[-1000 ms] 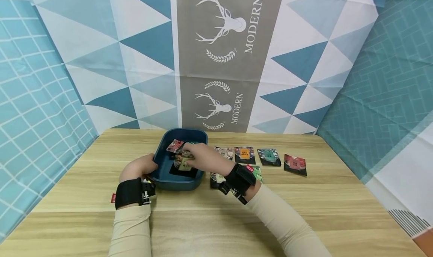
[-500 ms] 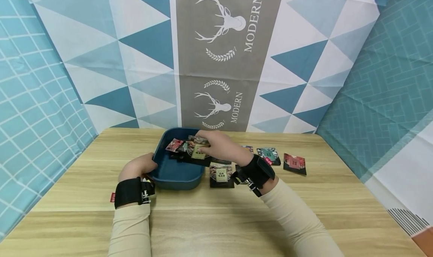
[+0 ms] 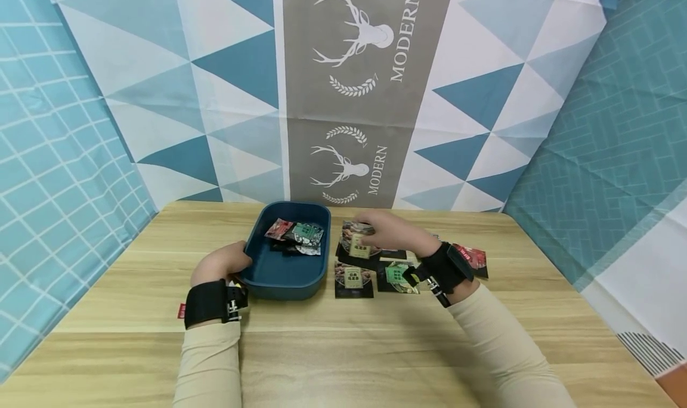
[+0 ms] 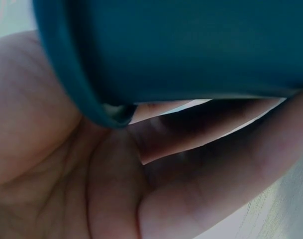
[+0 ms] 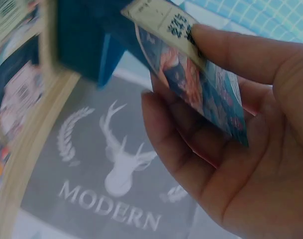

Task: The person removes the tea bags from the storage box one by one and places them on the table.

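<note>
My left hand (image 3: 221, 263) grips the left rim of a dark blue plastic bin (image 3: 284, 291); in the left wrist view the palm and fingers (image 4: 206, 209) curl under its lip. Between the thumb and fingers of my right hand (image 3: 396, 235) is a tea sachet (image 3: 358, 248) with a pale yellow label, pinched by its edge. It hangs to the right of the bin, over sachets on the table. Inside the bin lie a green-labelled sachet (image 3: 308, 234) and a red sachet (image 3: 279, 229), overlapping others.
Below the held sachet, a similar yellow-labelled sachet (image 3: 353, 280) and a green one (image 3: 397, 277) lie on the wooden table (image 3: 300, 360). A red sachet (image 3: 474, 259) shows partly behind my right wrist. A patterned cloth (image 3: 231, 110) hangs along the back edge.
My right hand has lifted the yellow-labelled sachet out of the bin and carried it right, over the sachets on the table. The left hand stays on the bin's rim.
</note>
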Motion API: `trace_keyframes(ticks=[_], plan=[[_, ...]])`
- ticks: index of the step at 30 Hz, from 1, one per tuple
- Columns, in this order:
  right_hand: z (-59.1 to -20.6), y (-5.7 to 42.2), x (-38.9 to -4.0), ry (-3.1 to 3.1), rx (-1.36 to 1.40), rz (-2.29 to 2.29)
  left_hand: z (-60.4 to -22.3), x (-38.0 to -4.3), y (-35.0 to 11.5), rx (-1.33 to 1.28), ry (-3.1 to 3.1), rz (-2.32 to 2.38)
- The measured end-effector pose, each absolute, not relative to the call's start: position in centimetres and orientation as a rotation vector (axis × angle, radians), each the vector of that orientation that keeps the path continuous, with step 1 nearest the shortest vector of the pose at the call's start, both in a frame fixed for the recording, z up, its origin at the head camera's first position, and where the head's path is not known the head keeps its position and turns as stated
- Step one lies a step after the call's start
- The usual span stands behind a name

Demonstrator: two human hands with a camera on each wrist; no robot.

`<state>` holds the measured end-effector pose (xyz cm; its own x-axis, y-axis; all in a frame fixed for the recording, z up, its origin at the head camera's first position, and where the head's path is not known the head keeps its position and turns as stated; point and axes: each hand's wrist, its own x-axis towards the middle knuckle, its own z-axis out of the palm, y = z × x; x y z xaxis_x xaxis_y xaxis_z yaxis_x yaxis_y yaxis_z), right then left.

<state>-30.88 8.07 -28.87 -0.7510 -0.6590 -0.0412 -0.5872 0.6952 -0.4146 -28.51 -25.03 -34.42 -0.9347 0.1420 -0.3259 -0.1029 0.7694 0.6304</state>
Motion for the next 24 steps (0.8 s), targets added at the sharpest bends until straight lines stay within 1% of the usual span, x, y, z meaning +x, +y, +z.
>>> trace_keyframes(ticks=[9,17,24], plan=[[-30.5,12.8,-31.6,2.696,-0.887,-0.461,-34.6,-28.6,-25.0,0.021,2.603,0.965],[-32.2,17.4,-31.1,2.695,-0.776,-0.355,-34.6,-28.6,-25.0,0.040,2.579,1.006],[-32.7,20.4,-30.5,2.681,-0.734,-0.403,-34.6,-28.6,-25.0,0.034,2.556,1.014]])
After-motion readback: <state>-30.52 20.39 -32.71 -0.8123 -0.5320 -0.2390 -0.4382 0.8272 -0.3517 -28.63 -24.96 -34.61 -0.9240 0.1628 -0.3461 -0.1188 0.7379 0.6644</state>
